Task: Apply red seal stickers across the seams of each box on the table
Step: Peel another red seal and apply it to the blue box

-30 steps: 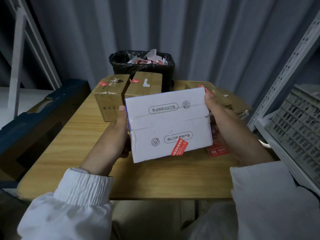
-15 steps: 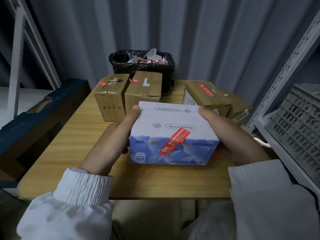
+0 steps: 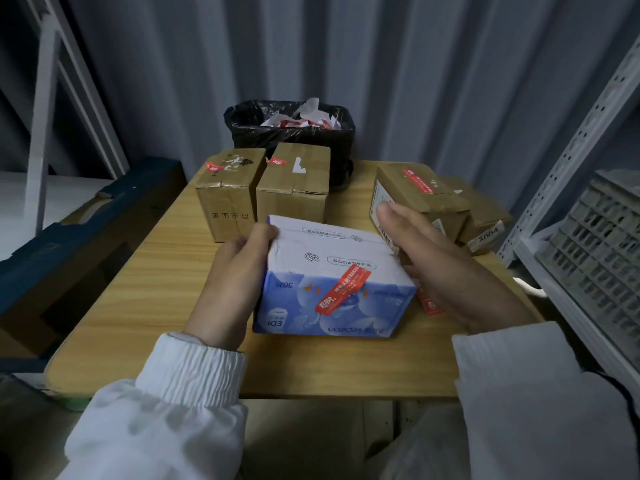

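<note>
Your blue and white box (image 3: 332,306) sits in the middle of the wooden table (image 3: 138,289), right in front of you. Its long side runs from 9 o'clock to 3 o'clock. The white flap side faces up, and the words on the front look upside down from your seat.

Your left hand (image 3: 235,271) grips the 9 o'clock end, with the thumb curled over the top corner. Your right hand (image 3: 446,265) is flat at the 3 o'clock end, fingers straight and close together, holding nothing. I cannot tell if it touches the box.

One red seal sticker (image 3: 343,289) already bends over the near top edge, slanting from 1 o'clock down to 7 o'clock. The flap seam on top, nearer 12 o'clock, looks bare.

I think that seam is next. Hold the box firm with your left hand. Take a sticker from the red sheet (image 3: 429,304) by your right hand. Lay it from 12 to 6 across the seam, then rub it flat.
</note>
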